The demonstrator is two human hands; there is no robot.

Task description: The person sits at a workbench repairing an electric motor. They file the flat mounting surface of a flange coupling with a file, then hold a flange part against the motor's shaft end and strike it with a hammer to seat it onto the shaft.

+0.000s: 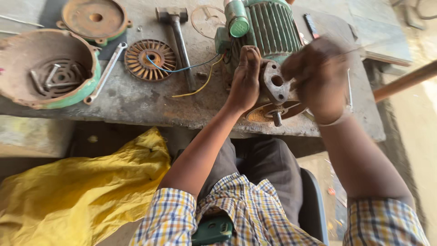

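Green motor point(268, 32), 2 hands point(246, 79)

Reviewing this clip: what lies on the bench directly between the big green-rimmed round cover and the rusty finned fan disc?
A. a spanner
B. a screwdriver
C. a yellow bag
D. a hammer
A: a slim silvery spanner lies slanted on the bench, between the green-rimmed cover and the fan disc; the hammer sits right of the disc.

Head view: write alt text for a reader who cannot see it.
A person's left hand steadies a green electric motor on a worn bench, while the blurred right hand works at its rusty end plate. A hammer, spanner and fan disc lie alongside.
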